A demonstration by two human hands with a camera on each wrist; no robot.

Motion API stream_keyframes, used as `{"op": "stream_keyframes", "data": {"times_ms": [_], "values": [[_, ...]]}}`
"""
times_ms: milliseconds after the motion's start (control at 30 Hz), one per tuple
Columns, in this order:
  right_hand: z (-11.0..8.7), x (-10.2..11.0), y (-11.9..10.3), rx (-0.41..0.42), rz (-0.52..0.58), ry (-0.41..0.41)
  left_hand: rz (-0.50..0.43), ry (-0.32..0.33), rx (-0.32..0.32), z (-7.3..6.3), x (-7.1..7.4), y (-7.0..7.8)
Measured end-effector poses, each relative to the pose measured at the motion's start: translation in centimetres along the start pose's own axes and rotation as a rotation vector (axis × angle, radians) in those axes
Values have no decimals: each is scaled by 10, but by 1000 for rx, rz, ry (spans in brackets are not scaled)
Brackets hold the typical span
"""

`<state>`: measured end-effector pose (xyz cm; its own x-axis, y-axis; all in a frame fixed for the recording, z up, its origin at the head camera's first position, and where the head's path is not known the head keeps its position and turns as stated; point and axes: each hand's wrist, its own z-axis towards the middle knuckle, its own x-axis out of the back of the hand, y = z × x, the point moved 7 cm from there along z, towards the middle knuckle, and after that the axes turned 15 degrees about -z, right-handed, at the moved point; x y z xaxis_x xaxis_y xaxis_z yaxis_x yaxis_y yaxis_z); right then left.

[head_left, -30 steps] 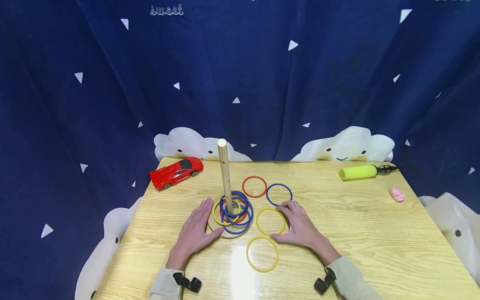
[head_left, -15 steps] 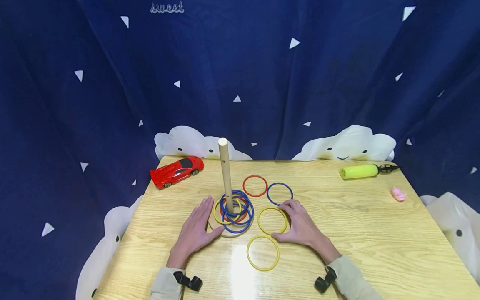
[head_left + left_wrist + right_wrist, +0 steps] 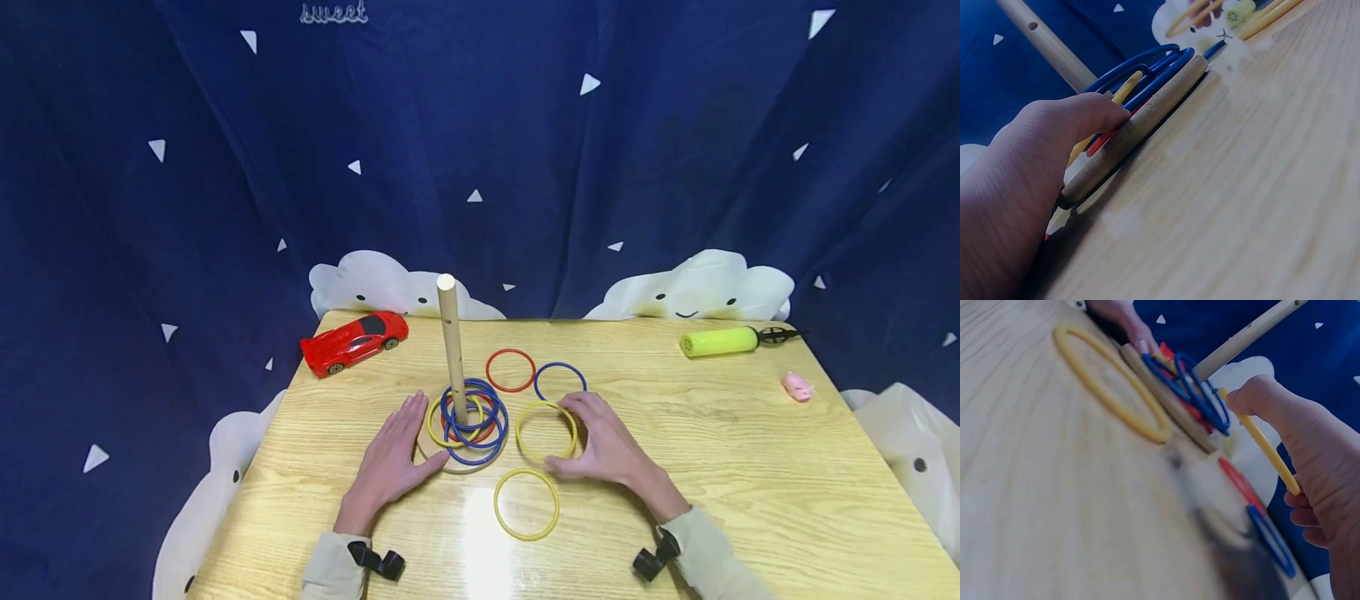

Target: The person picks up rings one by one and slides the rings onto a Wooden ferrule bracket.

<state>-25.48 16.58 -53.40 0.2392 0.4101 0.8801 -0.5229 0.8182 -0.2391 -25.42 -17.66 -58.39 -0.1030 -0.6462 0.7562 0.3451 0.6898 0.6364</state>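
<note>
A ring-toss stand with an upright wooden peg point(image 3: 453, 350) has several blue, red and yellow rings piled loosely round the peg's foot. My left hand point(image 3: 390, 458) holds the stand's round wooden base point(image 3: 1138, 134) from its left side; the bent thumb presses on the rim, while the other fingers extend along the far side. Just right of the stand, my right hand point(image 3: 603, 442) pinches a yellow ring point(image 3: 1263, 445) between thumb and fingers. In the right wrist view that ring is raised off the tabletop, tilted.
Another yellow ring point(image 3: 497, 510) lies in front. A red ring point(image 3: 511, 390) and a blue ring point(image 3: 561, 363) lie behind. At the back left is a red toy car point(image 3: 355, 343). A yellow-green hand pump point(image 3: 720, 342) and small pink toy pig point(image 3: 797, 387) lie at right.
My right hand has lifted the yellow ring slightly from the table. The left hand stays at the base, and the other rings lie as before.
</note>
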Motion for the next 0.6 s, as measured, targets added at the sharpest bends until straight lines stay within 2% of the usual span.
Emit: {"op": "stream_keyframes", "data": {"times_ms": [300,600], "values": [[27,32,-5,62,22,67,8,0,5,0,0,-1],[68,88,-3,82,47,133,7,-7,7,1,0,1]]}}
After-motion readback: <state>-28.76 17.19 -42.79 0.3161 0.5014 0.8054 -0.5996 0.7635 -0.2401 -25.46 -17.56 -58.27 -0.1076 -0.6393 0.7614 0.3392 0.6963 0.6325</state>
